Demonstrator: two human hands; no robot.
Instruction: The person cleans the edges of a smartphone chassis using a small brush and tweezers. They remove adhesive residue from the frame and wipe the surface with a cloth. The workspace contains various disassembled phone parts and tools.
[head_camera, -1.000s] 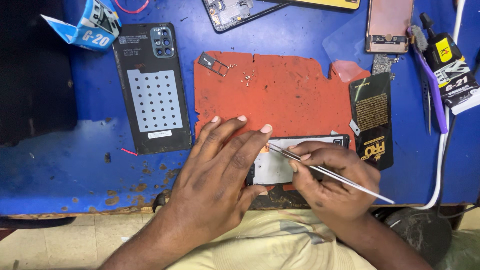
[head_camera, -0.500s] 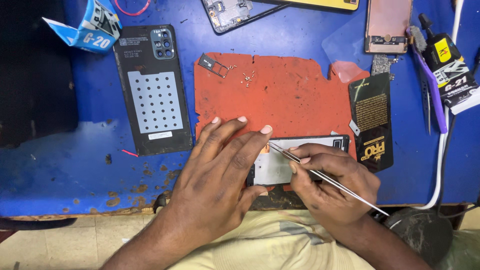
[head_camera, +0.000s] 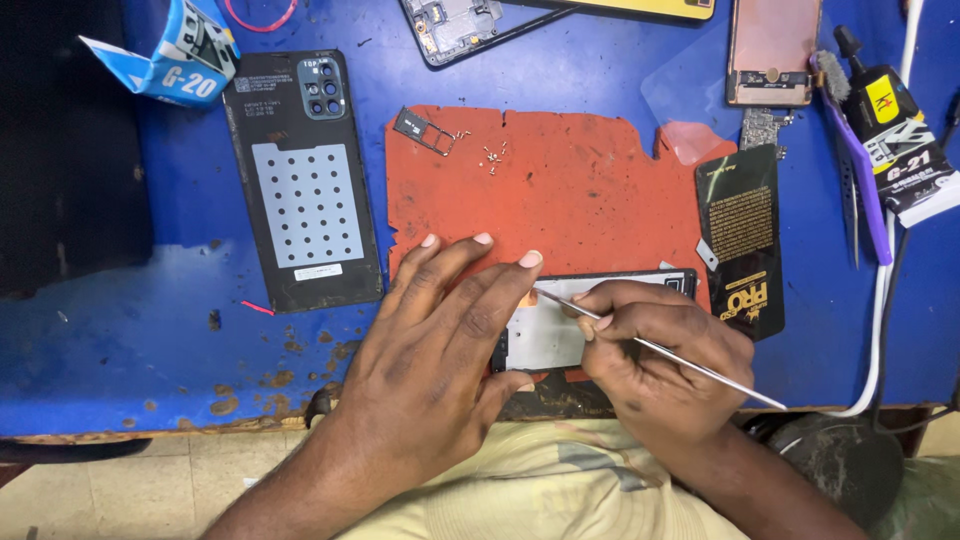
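Observation:
My left hand (head_camera: 440, 340) lies flat, fingers spread, pressing on the left part of an opened phone body (head_camera: 560, 335) at the near edge of a red work mat (head_camera: 560, 190). My right hand (head_camera: 655, 345) grips a thin metal pry tool (head_camera: 690, 360), its tip touching the phone body next to my left middle finger. Most of the phone is hidden under both hands.
A black phone back cover (head_camera: 305, 180) lies left of the mat on the blue table (head_camera: 150, 330). A SIM tray (head_camera: 422, 130) and small screws (head_camera: 492, 157) sit on the mat's far side. A black packet (head_camera: 745, 235), glue tube (head_camera: 890, 125), purple tool, another phone (head_camera: 770, 50) and a blue box (head_camera: 170, 55) surround it.
The metal tool's tip has shifted slightly along the phone body; both hands stay almost where they were.

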